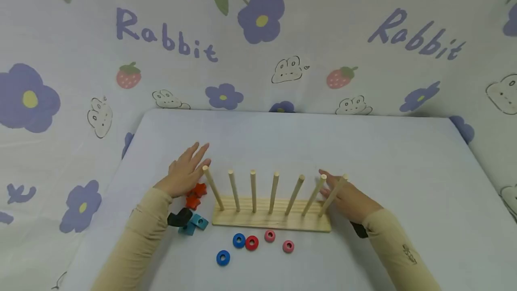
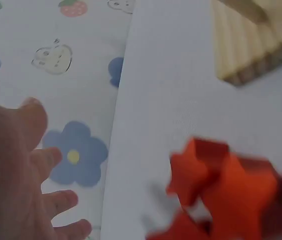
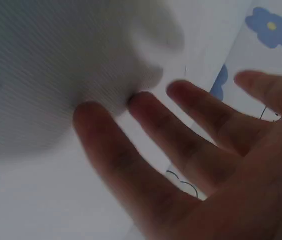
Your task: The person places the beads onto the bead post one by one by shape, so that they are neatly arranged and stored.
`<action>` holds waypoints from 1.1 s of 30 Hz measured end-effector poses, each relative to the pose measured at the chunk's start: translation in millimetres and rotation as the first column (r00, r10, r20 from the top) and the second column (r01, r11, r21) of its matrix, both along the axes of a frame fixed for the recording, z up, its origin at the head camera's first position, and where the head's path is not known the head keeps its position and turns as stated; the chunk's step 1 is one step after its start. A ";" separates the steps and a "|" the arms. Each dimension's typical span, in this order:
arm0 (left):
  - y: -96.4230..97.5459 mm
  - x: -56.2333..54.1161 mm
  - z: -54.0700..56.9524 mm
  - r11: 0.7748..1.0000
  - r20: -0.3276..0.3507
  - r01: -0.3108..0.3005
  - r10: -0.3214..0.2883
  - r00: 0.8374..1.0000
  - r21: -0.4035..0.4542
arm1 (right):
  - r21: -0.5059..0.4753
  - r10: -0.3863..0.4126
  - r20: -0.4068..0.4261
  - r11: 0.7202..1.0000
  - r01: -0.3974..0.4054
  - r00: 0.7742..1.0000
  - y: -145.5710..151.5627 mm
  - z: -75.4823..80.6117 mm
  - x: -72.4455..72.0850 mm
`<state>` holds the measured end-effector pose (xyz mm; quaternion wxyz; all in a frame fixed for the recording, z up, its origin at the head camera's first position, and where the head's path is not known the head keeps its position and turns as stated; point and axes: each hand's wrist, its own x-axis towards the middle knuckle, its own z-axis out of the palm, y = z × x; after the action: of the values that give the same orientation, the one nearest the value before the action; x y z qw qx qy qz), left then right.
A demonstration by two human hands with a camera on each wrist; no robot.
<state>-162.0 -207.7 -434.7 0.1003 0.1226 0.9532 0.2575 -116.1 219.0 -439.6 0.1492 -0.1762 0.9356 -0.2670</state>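
Note:
A wooden peg rack stands mid-table, its pale base point(image 1: 270, 220) carrying a row of several upright pegs. My left hand point(image 1: 186, 172) is spread beside the rack's left end, above orange-red star beads point(image 1: 193, 202). In the left wrist view the stars point(image 2: 240, 195) lie away from that hand's fingers, which hold nothing. At the rack's right end is my right hand point(image 1: 349, 199), partly behind the last pegs. The right wrist view shows its fingers point(image 3: 180, 145) extended and apart over the white tabletop, with nothing in them.
Teal square beads point(image 1: 199, 222) lie just below the stars. In front of the rack are blue rings point(image 1: 234, 241), a red ring point(image 1: 252, 248) and pink rings point(image 1: 288, 251). A patterned cloth point(image 1: 173, 8) hangs behind the white table point(image 1: 282, 138).

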 end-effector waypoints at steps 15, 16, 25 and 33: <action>-60.0 48.0 -35.2 0.997 -0.147 0.060 -0.053 0.988 0.049 | 0.023 0.099 -0.269 0.995 -0.096 0.958 18.7 -38.7 68.2; -59.6 47.9 -37.1 0.997 -0.171 0.071 -0.063 0.983 0.040 | 0.024 0.092 -0.286 0.996 -0.088 0.954 17.9 -39.5 67.8; -58.7 47.3 -36.2 0.991 -0.173 -0.113 0.124 0.977 0.068 | 0.028 0.050 -0.287 0.999 -0.044 0.956 13.3 -42.8 64.1; -50.4 43.1 -0.2 0.953 -0.326 -0.207 0.272 0.905 0.223 | 0.035 0.046 -0.273 0.999 -0.038 0.961 10.6 -40.1 59.3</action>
<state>-118.9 -258.1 -434.9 -0.1164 0.0570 0.9357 0.3281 -56.8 229.6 -479.7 0.0266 -0.2289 0.9471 -0.2232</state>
